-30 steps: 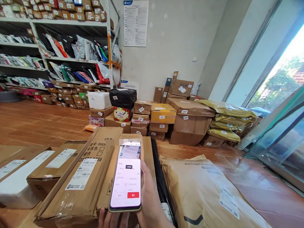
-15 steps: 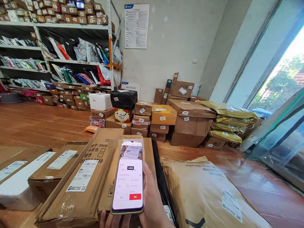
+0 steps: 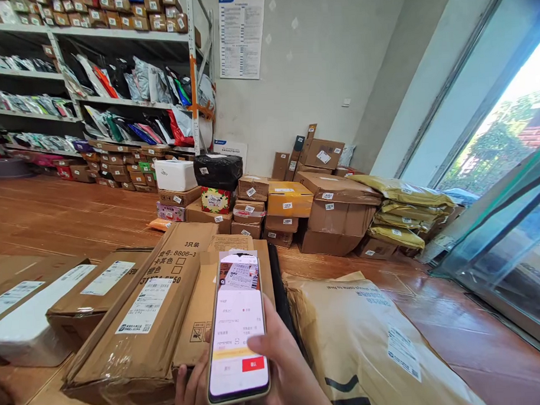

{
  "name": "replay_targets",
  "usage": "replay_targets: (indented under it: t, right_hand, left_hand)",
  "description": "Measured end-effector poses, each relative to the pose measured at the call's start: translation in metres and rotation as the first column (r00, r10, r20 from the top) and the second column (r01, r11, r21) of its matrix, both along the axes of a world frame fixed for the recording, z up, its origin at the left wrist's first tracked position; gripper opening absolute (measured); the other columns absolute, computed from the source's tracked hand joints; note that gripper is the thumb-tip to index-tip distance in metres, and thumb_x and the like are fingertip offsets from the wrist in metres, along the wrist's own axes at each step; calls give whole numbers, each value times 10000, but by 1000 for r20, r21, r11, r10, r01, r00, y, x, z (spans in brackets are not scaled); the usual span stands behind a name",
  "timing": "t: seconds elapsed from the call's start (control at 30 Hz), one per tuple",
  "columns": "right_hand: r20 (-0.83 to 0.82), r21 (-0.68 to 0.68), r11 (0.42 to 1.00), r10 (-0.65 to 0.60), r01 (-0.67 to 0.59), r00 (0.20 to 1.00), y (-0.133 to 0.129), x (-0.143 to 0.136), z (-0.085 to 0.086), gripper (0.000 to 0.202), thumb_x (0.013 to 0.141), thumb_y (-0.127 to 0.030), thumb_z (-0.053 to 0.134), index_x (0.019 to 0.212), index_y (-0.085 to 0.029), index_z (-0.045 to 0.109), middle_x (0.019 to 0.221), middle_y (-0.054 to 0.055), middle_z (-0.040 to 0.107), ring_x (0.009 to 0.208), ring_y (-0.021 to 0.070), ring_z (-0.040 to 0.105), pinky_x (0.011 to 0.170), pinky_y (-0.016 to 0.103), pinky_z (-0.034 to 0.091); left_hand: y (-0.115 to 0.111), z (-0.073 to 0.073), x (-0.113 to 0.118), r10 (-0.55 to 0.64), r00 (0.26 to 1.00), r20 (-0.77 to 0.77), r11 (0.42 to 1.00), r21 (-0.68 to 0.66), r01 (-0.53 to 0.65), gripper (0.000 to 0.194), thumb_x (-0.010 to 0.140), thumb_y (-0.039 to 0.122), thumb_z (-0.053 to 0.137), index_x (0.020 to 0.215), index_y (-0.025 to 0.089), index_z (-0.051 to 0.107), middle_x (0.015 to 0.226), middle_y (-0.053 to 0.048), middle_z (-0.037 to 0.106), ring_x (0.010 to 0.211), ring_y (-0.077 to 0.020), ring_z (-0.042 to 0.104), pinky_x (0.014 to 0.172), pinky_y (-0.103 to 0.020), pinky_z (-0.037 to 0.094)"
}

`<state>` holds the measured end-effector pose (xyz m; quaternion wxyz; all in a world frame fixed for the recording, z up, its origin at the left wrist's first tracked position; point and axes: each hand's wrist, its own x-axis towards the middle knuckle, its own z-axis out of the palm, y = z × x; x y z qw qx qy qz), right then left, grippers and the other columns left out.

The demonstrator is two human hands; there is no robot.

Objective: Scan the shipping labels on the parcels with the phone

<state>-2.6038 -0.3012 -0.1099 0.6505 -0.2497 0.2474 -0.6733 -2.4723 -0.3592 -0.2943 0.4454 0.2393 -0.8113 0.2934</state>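
Note:
A phone [image 3: 237, 333] with a lit screen is held upright over the cardboard boxes at the bottom centre; its screen shows a label picture and a red button. My right hand [image 3: 288, 358] grips the phone from the right side, its thumb lying over the screen's right part. On the lower left of the phone, the fingers of my left hand [image 3: 192, 388] are bent beside and behind it, partly hidden by it. Beneath lies a long box [image 3: 144, 325] with a white label, and a second box [image 3: 198, 305] is next to it.
A large tan parcel [image 3: 359, 341] lies at the right. Smaller boxes [image 3: 100, 285] stand at the left. Stacked cartons [image 3: 341, 209] and yellow parcels [image 3: 402, 192] line the wall. Shelves [image 3: 126, 36] of packages stand back left; a glass panel [image 3: 511, 247] leans at the right.
The phone has shifted slightly right and down. My right thumb has moved from the phone's edge onto its screen, which shows a new yellow strip. The view has tilted slightly down.

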Motion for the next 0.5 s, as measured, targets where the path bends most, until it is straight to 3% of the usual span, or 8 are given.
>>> replay_targets:
  t: [0.07,0.13,0.23,0.3,0.4,0.5]
  right_hand:
    - [-36,10,999,40,-40,999,12,-7,0,812,556,-109,767,1282,-240,428,1087,77,735,1020,289,700,866,421,540]
    - [-68,10,999,53,-52,996,22,-13,-2,801,564,-107,792,1271,-246,444,1069,73,736,1015,289,704,874,427,533]
    - [-87,-4,999,54,-54,995,33,-23,-9,768,588,-142,814,1268,-233,468,1058,82,735,1013,290,707,897,437,521]
    - [-96,6,998,60,-60,994,38,-30,-13,789,600,-163,819,1296,-232,455,1057,92,735,1012,294,708,910,447,515]
    - [-95,41,995,96,-92,991,45,-48,-21,866,569,-220,845,1333,-240,439,1088,112,728,1026,313,703,880,448,529]
    - [-54,85,989,125,-120,991,49,-74,-34,917,535,-303,858,1352,-267,444,1112,104,731,1008,310,711,783,393,561]
  left_hand:
    - [2,9,1,-49,999,16,999,0,49,295,710,202,629,1003,167,637,1010,-154,636,1489,-305,173,1235,-540,72]
    - [5,16,-1,-51,998,-29,998,36,52,410,745,171,575,1152,125,597,1063,-169,636,1481,-263,205,1242,-498,77]
    - [10,24,-5,-36,993,-115,993,111,49,642,814,153,497,1442,94,376,1123,-167,619,1435,-194,288,1241,-449,83]
    - [12,27,-6,-27,991,-129,989,139,45,708,833,189,504,1499,128,274,1131,-152,611,1340,-191,387,1237,-436,79]
    - [11,29,-2,6,999,-50,994,111,0,741,815,220,560,1498,140,284,1131,-143,621,1153,-206,497,1233,-438,83]
    - [7,22,4,49,998,-39,992,122,-44,692,817,243,574,1472,198,354,1145,-102,649,1125,-189,539,1226,-401,134]
